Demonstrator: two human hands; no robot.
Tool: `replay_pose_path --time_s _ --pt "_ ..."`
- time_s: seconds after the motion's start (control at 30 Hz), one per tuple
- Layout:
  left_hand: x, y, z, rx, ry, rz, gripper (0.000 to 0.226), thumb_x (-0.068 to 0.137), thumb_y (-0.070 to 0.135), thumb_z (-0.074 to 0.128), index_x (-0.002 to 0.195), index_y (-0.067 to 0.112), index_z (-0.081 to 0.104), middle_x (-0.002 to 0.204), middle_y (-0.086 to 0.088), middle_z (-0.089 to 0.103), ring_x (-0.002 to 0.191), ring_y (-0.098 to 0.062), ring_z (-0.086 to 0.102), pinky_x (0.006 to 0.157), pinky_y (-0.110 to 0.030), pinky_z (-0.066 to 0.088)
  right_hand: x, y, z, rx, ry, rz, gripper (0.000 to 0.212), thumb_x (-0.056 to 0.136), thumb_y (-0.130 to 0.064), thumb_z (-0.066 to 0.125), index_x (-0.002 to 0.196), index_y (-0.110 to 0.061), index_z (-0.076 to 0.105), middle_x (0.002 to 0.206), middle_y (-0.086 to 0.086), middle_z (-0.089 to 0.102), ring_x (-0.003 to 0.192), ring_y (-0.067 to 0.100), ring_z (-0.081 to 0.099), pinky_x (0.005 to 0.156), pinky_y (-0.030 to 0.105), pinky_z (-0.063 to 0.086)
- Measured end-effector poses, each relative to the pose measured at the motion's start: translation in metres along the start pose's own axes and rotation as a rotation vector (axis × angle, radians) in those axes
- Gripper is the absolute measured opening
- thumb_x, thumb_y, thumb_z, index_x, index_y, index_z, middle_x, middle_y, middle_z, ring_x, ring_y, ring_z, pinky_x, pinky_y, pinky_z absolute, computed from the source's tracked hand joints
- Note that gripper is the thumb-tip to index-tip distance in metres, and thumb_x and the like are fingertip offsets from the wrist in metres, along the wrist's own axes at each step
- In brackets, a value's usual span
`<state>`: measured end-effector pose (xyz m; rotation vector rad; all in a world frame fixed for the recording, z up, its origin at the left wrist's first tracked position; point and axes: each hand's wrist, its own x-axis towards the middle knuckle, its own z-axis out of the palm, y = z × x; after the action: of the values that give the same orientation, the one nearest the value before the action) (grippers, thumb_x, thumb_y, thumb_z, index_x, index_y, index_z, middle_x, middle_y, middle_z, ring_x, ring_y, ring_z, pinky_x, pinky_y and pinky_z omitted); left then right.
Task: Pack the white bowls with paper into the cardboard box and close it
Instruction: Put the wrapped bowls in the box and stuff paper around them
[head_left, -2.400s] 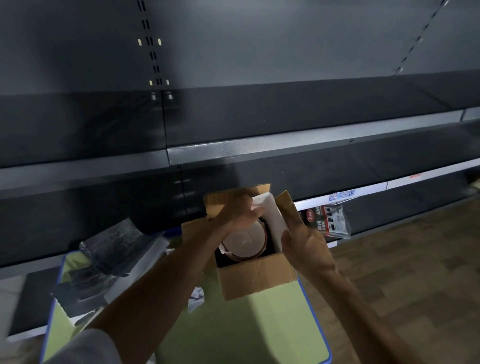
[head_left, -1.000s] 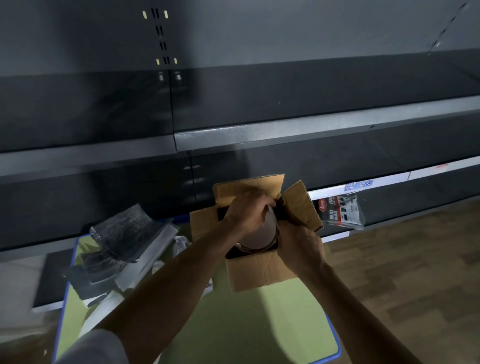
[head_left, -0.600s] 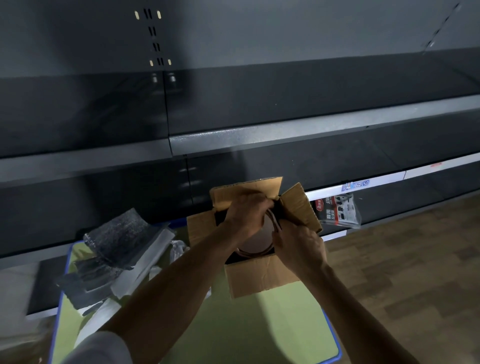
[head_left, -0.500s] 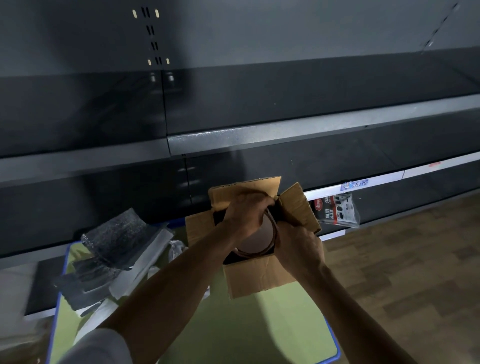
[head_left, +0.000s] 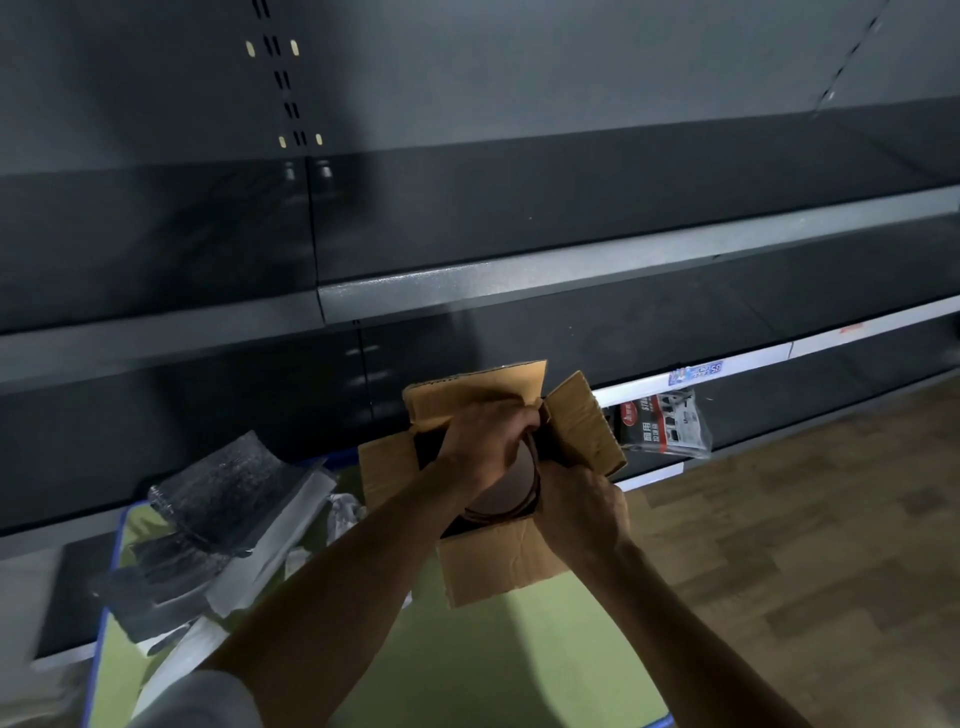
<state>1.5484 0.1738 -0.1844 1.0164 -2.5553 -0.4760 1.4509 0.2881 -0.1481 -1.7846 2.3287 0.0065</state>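
- On the green table top (head_left: 467, 665), seen from the head camera, our cardboard box (head_left: 498, 566) stands open, all four flaps up or splayed outward.
- Our left hand (head_left: 485, 444) reaches into the box from above, fingers curled over the far rim of the top white bowl (head_left: 511, 486); it looks closed on that rim, though the fingertips are hidden.
- Our right hand (head_left: 582, 506) sits at the box's near right corner, knuckles up and fingers bent down inside beside the bowl; we cannot tell whether it grips the bowl, the paper or the box wall.
- The bowl sits inside the box, apparently nested on others, since dark rim lines show stacked just beneath its edge. No paper is visible around it now.
- We judge the bowls to be rigid, smooth and breakable, and a stack of them fairly heavy: best held by opposite rims with both hands and lowered straight, never dropped or levered against the cardboard.
- The box itself is light and flexible; its walls will bow if we press sideways, so we should take flaps near their creases when folding.
- Left of the box lie dark foam sheets (head_left: 223, 499) and crumpled white paper (head_left: 343, 517), within reach for padding.
- Behind, a packaged item (head_left: 662, 423) hangs from the shelf rail (head_left: 779, 356).
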Motion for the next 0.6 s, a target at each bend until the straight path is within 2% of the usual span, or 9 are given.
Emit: replay_pose_path --time_s 0.1,0.2,0.33,0.4,0.5,0.53,0.6 --pt "0.000 0.002 0.000 -0.015 -0.025 -0.017 0.029 0.092 0.009 0.059 0.117 0.023 0.066 0.112 0.006 0.070 0.103 -0.010 0.064 0.089 -0.024 0.050 -0.002 0.003 0.002 0.039 -0.013 0.005 0.015 0.096 -0.027 0.051 0.100 -0.019 0.064 0.092 0.000 0.072 0.087 0.021 0.070 0.071 0.030 0.055" --pt "-0.008 0.002 -0.006 0.013 0.015 -0.009 0.030 0.091 0.008 0.059 0.117 0.021 0.067 0.112 0.005 0.070 0.101 -0.011 0.065 0.084 -0.021 0.046 -0.005 0.010 0.000 0.028 0.023 0.012 0.017 0.097 -0.032 0.048 0.098 -0.021 0.062 0.093 0.001 0.071 0.088 0.023 0.069 0.071 0.030 0.052" --pt "-0.024 -0.003 -0.020 0.058 0.117 -0.059 0.029 0.095 0.019 0.054 0.121 0.024 0.065 0.112 0.004 0.071 0.095 -0.015 0.068 0.078 -0.025 0.051 -0.012 0.014 -0.004 0.031 0.137 -0.020 0.016 0.097 -0.036 0.045 0.100 -0.025 0.057 0.090 0.000 0.070 0.084 0.024 0.068 0.068 0.030 0.051" --pt "-0.037 -0.005 -0.027 0.053 0.146 -0.093 0.028 0.097 0.024 0.051 0.122 0.024 0.063 0.112 0.003 0.070 0.093 -0.017 0.068 0.075 -0.025 0.049 -0.017 0.013 -0.007 0.041 0.208 -0.055 0.010 0.095 -0.032 0.051 0.099 -0.026 0.058 0.082 0.000 0.069 0.074 0.026 0.068 0.061 0.030 0.051" --pt "-0.061 -0.011 -0.033 0.111 0.152 -0.158 0.028 0.098 0.031 0.046 0.123 0.029 0.057 0.115 0.003 0.065 0.093 -0.017 0.067 0.074 -0.032 0.056 -0.023 0.006 -0.008 0.074 0.361 -0.132 0.009 0.085 -0.023 0.067 0.094 -0.020 0.064 0.069 0.000 0.065 0.052 0.023 0.063 0.044 0.029 0.051" --pt "-0.069 -0.012 -0.035 0.115 0.178 -0.180 0.027 0.097 0.031 0.043 0.119 0.030 0.059 0.111 0.004 0.067 0.088 -0.015 0.068 0.070 -0.033 0.057 -0.024 0.002 -0.005 0.066 0.381 -0.160 0.009 0.085 -0.021 0.067 0.093 -0.019 0.066 0.071 0.001 0.066 0.052 0.022 0.063 0.042 0.029 0.051" --pt "-0.087 -0.015 -0.037 0.078 0.229 -0.232 0.024 0.097 0.029 0.045 0.110 0.029 0.065 0.102 0.006 0.071 0.079 -0.013 0.070 0.062 -0.032 0.057 -0.024 -0.010 0.005 0.069 0.389 -0.240 0.010 0.087 -0.020 0.062 0.094 -0.015 0.066 0.084 0.004 0.069 0.066 0.024 0.066 0.049 0.035 0.055"
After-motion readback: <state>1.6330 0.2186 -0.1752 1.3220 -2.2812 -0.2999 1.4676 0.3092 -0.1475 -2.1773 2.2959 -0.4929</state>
